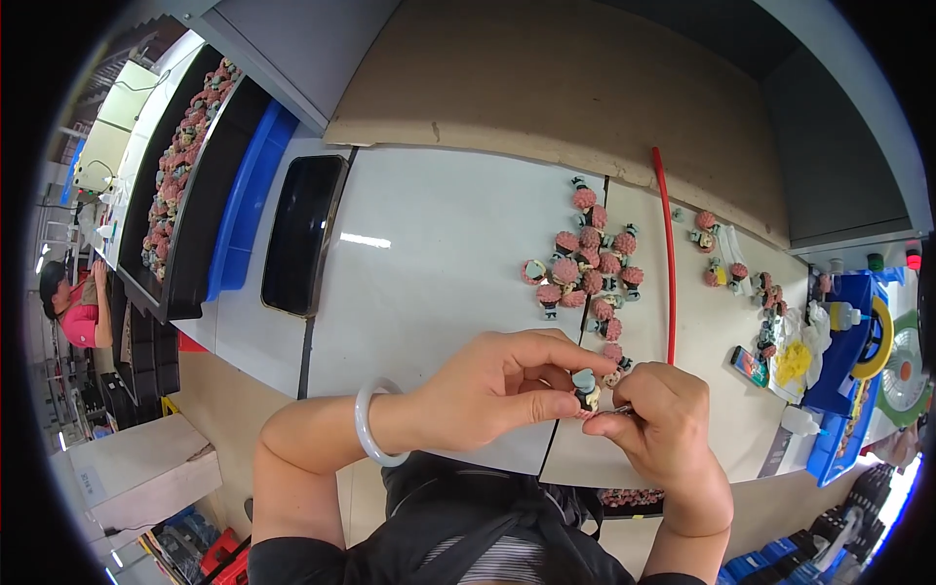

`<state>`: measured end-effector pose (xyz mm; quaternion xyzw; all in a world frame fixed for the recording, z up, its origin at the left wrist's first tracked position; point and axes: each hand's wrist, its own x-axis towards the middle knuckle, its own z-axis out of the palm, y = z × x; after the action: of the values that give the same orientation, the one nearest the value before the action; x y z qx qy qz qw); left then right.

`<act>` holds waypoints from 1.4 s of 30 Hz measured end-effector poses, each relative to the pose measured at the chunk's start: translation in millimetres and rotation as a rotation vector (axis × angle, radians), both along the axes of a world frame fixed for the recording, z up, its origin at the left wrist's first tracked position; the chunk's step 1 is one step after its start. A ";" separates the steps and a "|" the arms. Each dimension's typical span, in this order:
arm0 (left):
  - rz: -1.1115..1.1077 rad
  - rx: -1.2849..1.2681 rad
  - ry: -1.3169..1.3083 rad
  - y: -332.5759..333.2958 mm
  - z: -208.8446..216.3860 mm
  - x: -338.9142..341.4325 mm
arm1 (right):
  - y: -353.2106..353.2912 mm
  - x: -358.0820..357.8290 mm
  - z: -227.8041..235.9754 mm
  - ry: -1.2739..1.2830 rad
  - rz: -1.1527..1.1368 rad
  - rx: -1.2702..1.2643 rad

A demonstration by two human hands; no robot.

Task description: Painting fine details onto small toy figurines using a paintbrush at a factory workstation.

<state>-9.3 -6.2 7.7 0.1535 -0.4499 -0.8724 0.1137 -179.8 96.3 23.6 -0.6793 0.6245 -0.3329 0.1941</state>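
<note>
My left hand (522, 385), with a pale bangle at its wrist, pinches a small painted figurine (586, 390) with a grey-blue top and dark and cream parts. Against the figurine's right side, my right hand (663, 414) is closed with thumb and forefinger together. A thin greyish bit shows at its fingertips, too small to name. Just beyond both hands lies a loose cluster of similar figurines (590, 255) with bumpy pink and grey-blue parts. One of them (533, 271) sits a little apart on the left.
A red rod (665, 253) lies right of the cluster. A black phone-like device (304, 234) lies left, beside a blue bin (249, 205) and a black tray (187, 224) full of figurines. Bottles, a yellow tape roll (873, 336) and a green fan (905, 375) stand right. Another person (83, 307) is far left.
</note>
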 end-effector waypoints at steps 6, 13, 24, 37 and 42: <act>0.054 0.043 -0.010 3.5 0.7 1.9 | -0.2 1.5 -3.2 0.025 0.001 0.037; 0.053 -0.135 0.015 1.1 2.8 0.5 | 2.3 0.3 -6.8 0.053 0.006 0.047; 0.054 -0.128 -0.026 2.0 2.6 1.0 | 0.8 0.2 -2.8 0.073 0.056 0.085; 0.063 -0.167 -0.056 1.2 2.7 -0.5 | -2.4 0.0 1.8 0.137 0.058 -0.001; 0.087 -0.139 -0.032 1.2 4.7 0.0 | -2.7 -0.1 2.9 0.200 0.048 -0.085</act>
<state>-9.3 -5.0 12.4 0.1789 -0.5040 -0.8306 0.1548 -179.9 93.6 26.5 -0.7316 0.6097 -0.2846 0.1098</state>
